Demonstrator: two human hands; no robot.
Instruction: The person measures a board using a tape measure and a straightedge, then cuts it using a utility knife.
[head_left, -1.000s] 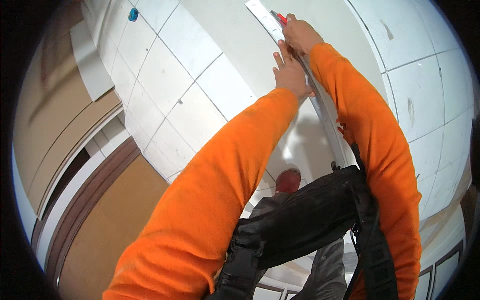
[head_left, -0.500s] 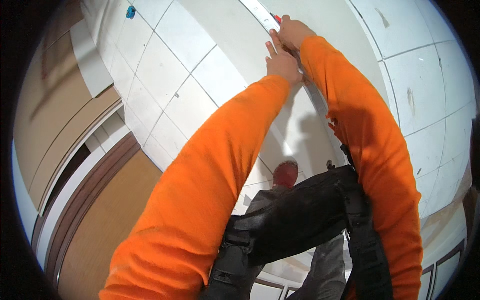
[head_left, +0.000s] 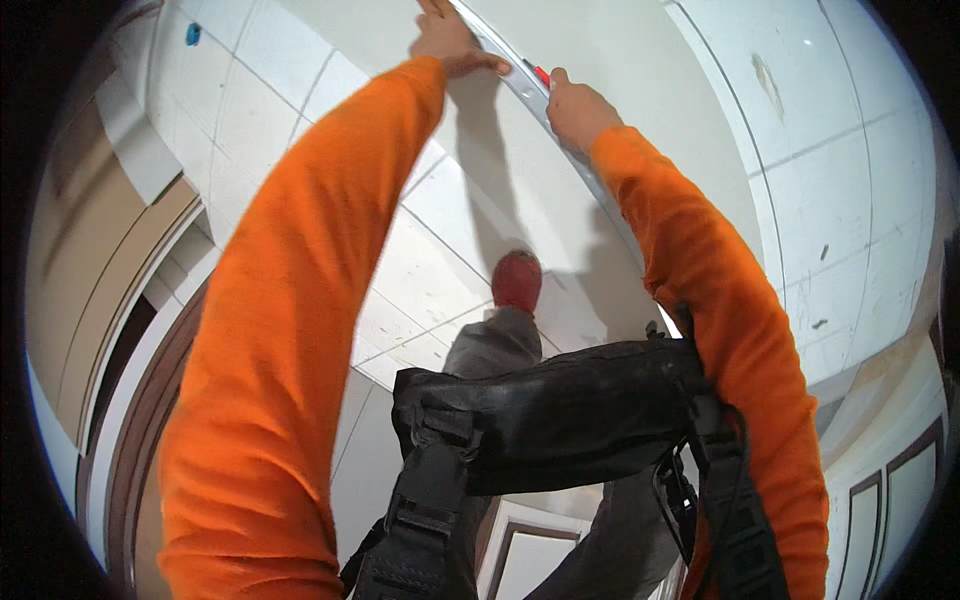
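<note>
A light grey flat board [head_left: 640,90] lies on the floor, with a long silvery metal straightedge [head_left: 540,104] running diagonally across it. My left hand [head_left: 447,42] rests at the straightedge's far part, its thumb stretched along the metal and its fingers apart, partly cut off by the upper frame edge. In my closed right hand [head_left: 580,112] is a red utility knife [head_left: 542,76], its thin tip pointing up-left beside the straightedge. Most of the knife's body is hidden by the fingers.
White floor tiles [head_left: 820,170] surround the board. A small blue object, perhaps a tape measure [head_left: 193,34], lies at the far left. Brown panels [head_left: 75,250] stand on the left. My red shoe [head_left: 517,282] is near the board, and a black bag [head_left: 560,410] hangs at my waist.
My left hand has moved away from the right hand, up-left along the straightedge. The right hand with the utility knife now sits slightly lower in view, and the view has shifted.
</note>
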